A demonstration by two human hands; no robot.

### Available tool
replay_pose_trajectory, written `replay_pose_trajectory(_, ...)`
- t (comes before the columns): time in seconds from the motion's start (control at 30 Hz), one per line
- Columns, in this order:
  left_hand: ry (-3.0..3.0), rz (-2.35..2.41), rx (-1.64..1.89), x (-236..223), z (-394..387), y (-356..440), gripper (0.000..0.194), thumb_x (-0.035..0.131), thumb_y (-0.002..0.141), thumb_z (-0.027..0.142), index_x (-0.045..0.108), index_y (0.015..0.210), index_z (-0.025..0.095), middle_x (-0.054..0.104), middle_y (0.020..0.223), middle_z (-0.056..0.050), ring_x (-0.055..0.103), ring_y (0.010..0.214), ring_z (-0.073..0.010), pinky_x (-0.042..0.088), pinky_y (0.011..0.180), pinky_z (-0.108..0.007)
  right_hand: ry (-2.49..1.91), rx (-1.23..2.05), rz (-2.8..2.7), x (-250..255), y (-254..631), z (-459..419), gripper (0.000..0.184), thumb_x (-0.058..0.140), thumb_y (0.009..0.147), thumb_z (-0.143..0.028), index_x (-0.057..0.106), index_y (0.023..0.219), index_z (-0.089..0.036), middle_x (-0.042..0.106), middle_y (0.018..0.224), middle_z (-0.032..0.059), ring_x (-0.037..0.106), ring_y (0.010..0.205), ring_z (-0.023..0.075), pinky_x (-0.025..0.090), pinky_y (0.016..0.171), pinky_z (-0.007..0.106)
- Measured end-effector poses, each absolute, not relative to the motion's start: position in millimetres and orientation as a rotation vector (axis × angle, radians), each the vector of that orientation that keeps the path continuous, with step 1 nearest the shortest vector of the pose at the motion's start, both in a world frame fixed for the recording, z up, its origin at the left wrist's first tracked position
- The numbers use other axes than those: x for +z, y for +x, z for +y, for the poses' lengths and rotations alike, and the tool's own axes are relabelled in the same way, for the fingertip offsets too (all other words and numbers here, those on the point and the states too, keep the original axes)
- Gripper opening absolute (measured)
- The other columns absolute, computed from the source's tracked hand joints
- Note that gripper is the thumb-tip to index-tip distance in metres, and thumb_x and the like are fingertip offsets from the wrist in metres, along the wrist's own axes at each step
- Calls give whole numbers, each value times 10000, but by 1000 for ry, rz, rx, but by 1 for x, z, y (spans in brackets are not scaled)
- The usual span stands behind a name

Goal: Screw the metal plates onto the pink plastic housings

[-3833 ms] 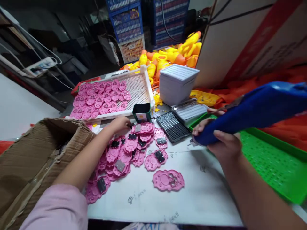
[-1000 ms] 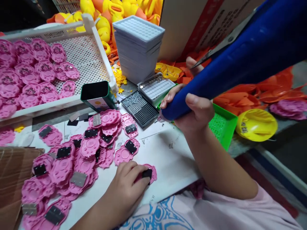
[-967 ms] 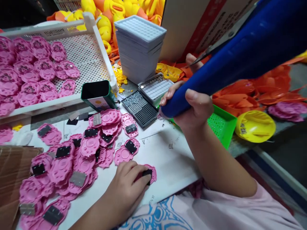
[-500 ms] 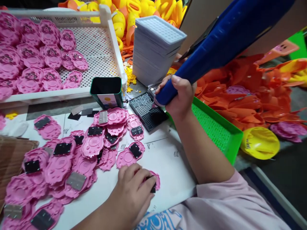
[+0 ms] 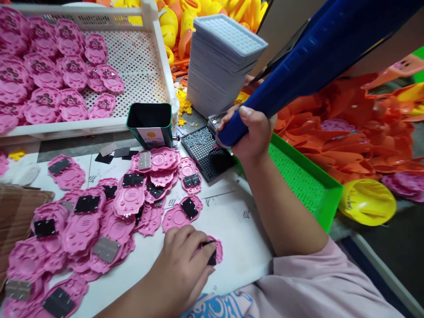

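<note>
My right hand (image 5: 253,132) is wrapped around a thick blue electric screwdriver (image 5: 285,84). Its lower end points down at a black perforated screw tray (image 5: 208,154), part of which is covered with small screws. My left hand (image 5: 185,260) lies with bent fingers over a pink plastic casing (image 5: 218,249) on the white tabletop, pressing it down. A black plate (image 5: 211,257) shows on that casing beside my fingertips; the rest of it is hidden under the hand. To the left is a heap of similar pink casings (image 5: 82,234) carrying black or grey plates.
Behind the heap stand a dark green bin (image 5: 149,128) and a white crate (image 5: 109,121) of pink casings. A tall stack of white trays (image 5: 215,66) rises behind the screw tray. At right are a green tray (image 5: 298,176), orange parts (image 5: 331,145) and a yellow bowl-shaped piece (image 5: 367,203).
The view has shifted slightly, so most things sit a little further right. Both hands keep their grips, and the screwdriver's end is still over the screw tray.
</note>
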State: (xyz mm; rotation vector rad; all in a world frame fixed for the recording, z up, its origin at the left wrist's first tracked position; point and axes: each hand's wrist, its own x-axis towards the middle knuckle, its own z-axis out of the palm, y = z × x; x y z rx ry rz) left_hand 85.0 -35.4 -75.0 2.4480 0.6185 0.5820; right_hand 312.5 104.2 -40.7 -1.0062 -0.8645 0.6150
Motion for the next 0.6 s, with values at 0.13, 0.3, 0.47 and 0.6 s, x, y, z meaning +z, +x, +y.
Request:
replay_pose_trajectory(0.13,2421,660,577,-74,-33,84,225,579,844,126,609,1066,151,654,985,-77,543,883,-244,381,756,-390,-918,645,-908,-38,311,105,218,706,640,-414,559,644,-253,548,528,-38,545,428,142,437,424,303)
replay_pose_trajectory(0.3,2366,669,589,-75,-31,83,215,578,866,157,598,1079,151,657,991,-81,548,891,-243,375,759,-382,-919,640,-893,-41,314,106,303,718,653,-464,543,547,-240,541,536,-9,544,433,161,403,394,320)
replay_pose_trajectory(0.47,2369,668,606,-77,-33,82,123,571,879,184,616,993,176,652,995,-72,546,921,-249,355,785,-389,-972,673,-926,-37,319,101,331,661,649,-545,525,539,-264,518,558,0,527,462,153,431,437,344)
replay_pose_trajectory(0.6,2365,667,603,-77,-32,83,109,563,887,195,617,980,178,656,1004,-70,548,936,-245,356,797,-390,-995,657,-929,-27,320,95,301,601,659,-519,510,523,-267,505,580,16,534,483,167,433,431,357)
